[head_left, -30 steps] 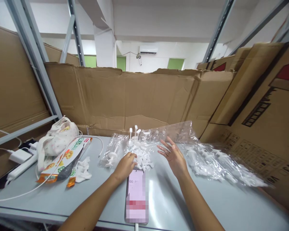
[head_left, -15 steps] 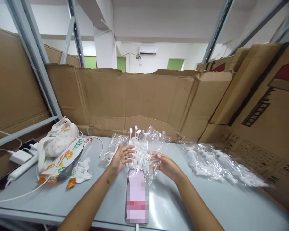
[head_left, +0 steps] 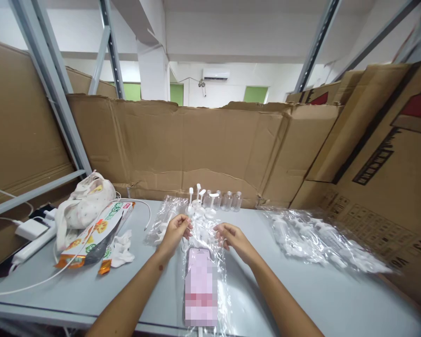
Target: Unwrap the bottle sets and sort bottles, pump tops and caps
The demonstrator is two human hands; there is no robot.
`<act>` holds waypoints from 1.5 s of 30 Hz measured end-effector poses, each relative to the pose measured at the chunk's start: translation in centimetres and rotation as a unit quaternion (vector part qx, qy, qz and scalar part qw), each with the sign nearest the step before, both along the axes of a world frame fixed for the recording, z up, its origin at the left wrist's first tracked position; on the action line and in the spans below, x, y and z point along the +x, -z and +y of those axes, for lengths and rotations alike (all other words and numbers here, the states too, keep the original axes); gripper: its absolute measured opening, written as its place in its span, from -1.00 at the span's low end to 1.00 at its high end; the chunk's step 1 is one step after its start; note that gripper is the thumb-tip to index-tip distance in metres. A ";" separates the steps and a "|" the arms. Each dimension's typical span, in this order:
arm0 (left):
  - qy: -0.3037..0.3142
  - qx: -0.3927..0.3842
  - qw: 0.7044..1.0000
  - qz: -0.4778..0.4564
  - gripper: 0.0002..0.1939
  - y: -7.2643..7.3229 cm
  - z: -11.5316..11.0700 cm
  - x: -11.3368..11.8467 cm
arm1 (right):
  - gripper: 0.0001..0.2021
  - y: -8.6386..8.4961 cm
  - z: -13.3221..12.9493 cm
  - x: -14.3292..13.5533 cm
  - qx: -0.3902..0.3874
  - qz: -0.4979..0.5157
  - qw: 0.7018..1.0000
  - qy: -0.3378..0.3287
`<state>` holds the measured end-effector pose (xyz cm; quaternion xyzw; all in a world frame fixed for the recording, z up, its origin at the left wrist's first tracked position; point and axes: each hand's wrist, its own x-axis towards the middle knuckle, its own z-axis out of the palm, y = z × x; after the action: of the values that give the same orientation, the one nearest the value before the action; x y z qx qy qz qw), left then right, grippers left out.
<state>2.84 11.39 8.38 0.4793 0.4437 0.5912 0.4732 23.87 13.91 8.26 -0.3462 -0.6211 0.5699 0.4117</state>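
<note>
My left hand (head_left: 177, 230) is closed, its fingertips pinching one side of a clear plastic bag (head_left: 222, 276). On the other side, my right hand (head_left: 230, 237) grips the bag with bent fingers. The film hangs down over a phone (head_left: 200, 285) lying on the table, and white parts show through or behind it between my hands. Just beyond stand several white pump heads (head_left: 198, 206), some with long spouts. Several small clear bottles (head_left: 227, 201) stand in a row to their right.
Bagged white bottles and pumps (head_left: 323, 243) lie on the right of the grey table (head_left: 266, 290). Another clear bag (head_left: 168, 213) is left of the pump heads. A snack packet (head_left: 98, 234), a crumpled tissue (head_left: 122, 248), a cloth bag (head_left: 84, 201) and cables lie left. Cardboard (head_left: 203, 145) walls the back.
The plastic bag has come down from in front of the bottles and now drapes over the phone. My spread fingers have closed on it, and the bottles show clearly.
</note>
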 end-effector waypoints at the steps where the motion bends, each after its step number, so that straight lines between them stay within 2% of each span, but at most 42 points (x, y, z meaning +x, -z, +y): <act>1: 0.005 0.000 1.000 0.011 -0.69 0.1 0.1 0.1 | -0.67 0.2 0.3 0.0 0.003 0.008 1.000 0.023; 6: -0.007 0.024 0.998 0.058 -0.68 0.7 0.5 0.3 | -0.72 0.5 0.8 0.0 0.030 0.009 0.997 0.069; 10: -0.020 0.036 0.997 0.070 -0.68 0.5 0.7 -0.3 | -0.72 0.4 1.0 0.2 0.039 0.014 0.995 0.091; 13: 0.060 -0.001 0.995 0.076 -0.62 0.2 0.4 -0.8 | -0.73 0.6 1.4 0.6 0.051 0.064 0.987 0.136; 16: 0.135 -0.013 0.984 0.116 -0.68 0.1 0.0 -0.9 | -0.71 0.6 1.6 1.1 0.047 0.118 0.976 0.179; 18: 0.128 0.005 0.983 0.128 -0.72 0.2 -0.1 -0.8 | -0.63 0.5 1.6 1.3 0.018 0.137 0.977 0.160; 20: 0.099 0.024 0.988 0.114 -0.73 0.4 0.0 -0.6 | -0.56 0.3 1.3 1.4 -0.015 0.121 0.987 0.103; 23: 0.061 0.035 0.993 0.092 -0.74 0.5 0.3 -0.6 | -0.57 0.1 0.9 1.1 -0.022 0.036 0.999 0.004; 25: 0.038 0.041 0.994 0.092 -0.74 0.5 0.5 -0.6 | -0.62 0.2 0.9 0.9 -0.004 -0.011 1.000 -0.027; 28: 0.000 0.056 0.993 0.100 -0.76 0.4 0.5 -0.7 | -0.67 0.4 1.1 0.8 0.024 -0.014 1.000 0.007; 30: 0.006 0.058 0.994 0.097 -0.74 0.3 0.4 -0.7 | -0.68 0.5 1.4 0.9 0.036 0.010 0.998 0.048; 34: 0.124 0.021 0.988 0.092 -0.61 0.2 -0.1 -0.7 | -0.67 0.5 1.7 1.4 0.042 0.072 0.987 0.135; 36: 0.163 0.004 0.982 0.097 -0.61 0.3 -0.3 -0.5 | -0.67 0.4 1.6 1.6 0.039 0.096 0.981 0.163; 38: 0.174 -0.007 0.978 0.111 -0.66 0.4 -0.3 -0.4 | -0.65 0.2 1.5 1.7 0.033 0.117 0.980 0.155; 40: 0.168 -0.010 0.978 0.120 -0.71 0.6 -0.2 -0.2 | -0.61 0.1 1.2 1.6 0.028 0.127 0.985 0.114; 45: 0.093 0.004 0.991 0.100 -0.72 0.9 0.2 -0.1 | -0.52 0.2 0.8 1.1 0.010 0.056 0.998 0.009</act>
<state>2.71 11.56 7.48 0.5768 0.4398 0.4956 0.4777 24.96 14.76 8.10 -0.3149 -0.5993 0.5791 0.4542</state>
